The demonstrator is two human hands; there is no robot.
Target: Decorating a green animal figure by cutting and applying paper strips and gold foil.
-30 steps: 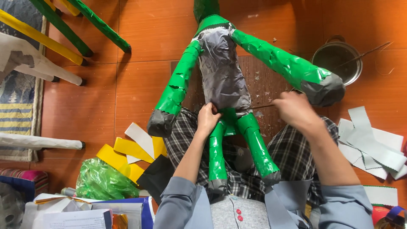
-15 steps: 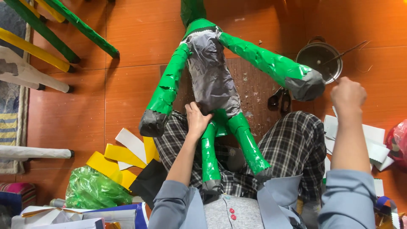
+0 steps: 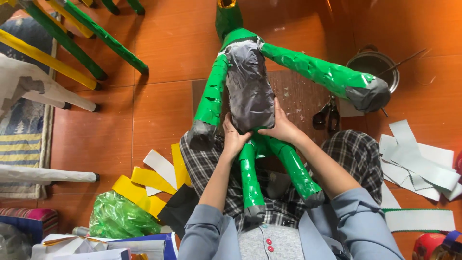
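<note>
Taped figure, green limbs and grey torso, held at the waist over the lap.

Left hand (image 3: 234,139) and right hand (image 3: 281,126): fingers clasped around the lower end of the figure's (image 3: 250,91) grey torso, one hand each side, legs hanging below the fingers over the checked trousers. Beyond the right fingers: a metal pot (image 3: 373,65) on the floor (image 3: 159,58), contents not discernible, a thin stick across its rim; black scissors (image 3: 326,114) just beside the fingers. Further right, white paper strips (image 3: 418,166). Below the left fingers: yellow and white strips (image 3: 154,175), a green plastic bag (image 3: 118,219). Far left, green and yellow poles (image 3: 72,33); open floor between them and the figure.
</note>
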